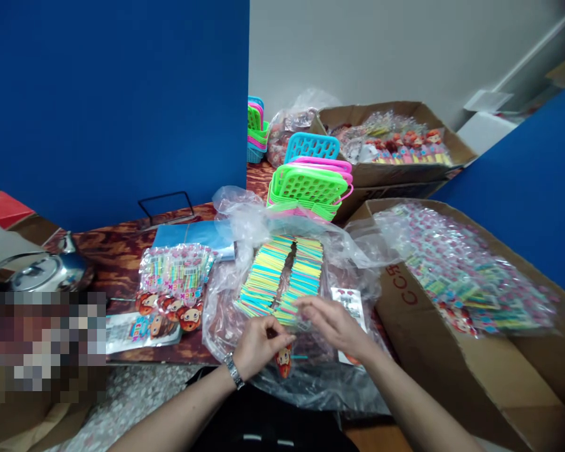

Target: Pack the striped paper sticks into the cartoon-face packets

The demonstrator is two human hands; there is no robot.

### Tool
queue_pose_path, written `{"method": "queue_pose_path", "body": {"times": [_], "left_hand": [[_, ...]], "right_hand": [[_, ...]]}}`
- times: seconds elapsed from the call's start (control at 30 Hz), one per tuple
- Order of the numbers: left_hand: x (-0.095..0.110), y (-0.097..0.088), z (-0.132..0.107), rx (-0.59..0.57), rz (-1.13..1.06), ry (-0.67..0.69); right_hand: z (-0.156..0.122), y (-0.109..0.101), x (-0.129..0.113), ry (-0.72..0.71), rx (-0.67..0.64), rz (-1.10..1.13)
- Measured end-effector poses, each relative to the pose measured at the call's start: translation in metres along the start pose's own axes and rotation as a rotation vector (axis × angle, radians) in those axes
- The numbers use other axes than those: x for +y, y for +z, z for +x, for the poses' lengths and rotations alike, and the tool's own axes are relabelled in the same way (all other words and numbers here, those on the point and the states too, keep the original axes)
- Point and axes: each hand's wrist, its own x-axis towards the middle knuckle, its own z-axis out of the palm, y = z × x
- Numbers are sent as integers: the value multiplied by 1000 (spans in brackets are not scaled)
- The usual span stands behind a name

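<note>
Strips (282, 276), neon, stacked in two rows, left hand (257, 346) pinching cartoon-head packet (284, 363), right hand (334, 326) splayed

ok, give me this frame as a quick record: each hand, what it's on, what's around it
left hand: wristwatch on; fingers pinched, apparently on a cartoon-head packet
right hand: open, fingertips at near edge of the strip stack
strip stack: neon strips in two rows, lying in an opened clear bag
left of stack: filled packets on the table
behind stack: nested plastic baskets
right: open carton filled with packets
far left: metal kettle
</note>
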Motion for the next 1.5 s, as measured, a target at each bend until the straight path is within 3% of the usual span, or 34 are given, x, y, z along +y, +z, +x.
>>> {"method": "queue_pose_path", "body": {"times": [0.1,0.17,0.23,0.5,0.77,0.97,1.17,1.23,1.37,1.5], "left_hand": [[-1,-3,-3,-24,-93,-14],[0,-3,-6,-29,-136,-30],[0,-3,-9,-23,-163,-48],[-1,-5,-13,-16,-135,-83],[-5,-4,-12,-5,-137,-89],[-11,-5,-11,14,-207,-92],[-6,-7,-11,57,-203,-58],[-6,-8,-10,58,-207,-64],[-8,-7,-9,80,-190,-54],[-6,-7,-7,115,-156,-38]], "right_hand": [[14,11,33,169,38,-325],[23,20,54,253,-31,-617],[30,29,67,278,-96,-742],[35,36,78,288,-182,-794],[41,37,83,332,-167,-711],[41,26,82,349,-88,-512],[32,16,59,386,2,-221],[29,17,49,374,43,4],[28,23,29,414,205,697],[34,22,4,458,365,1049]]}}
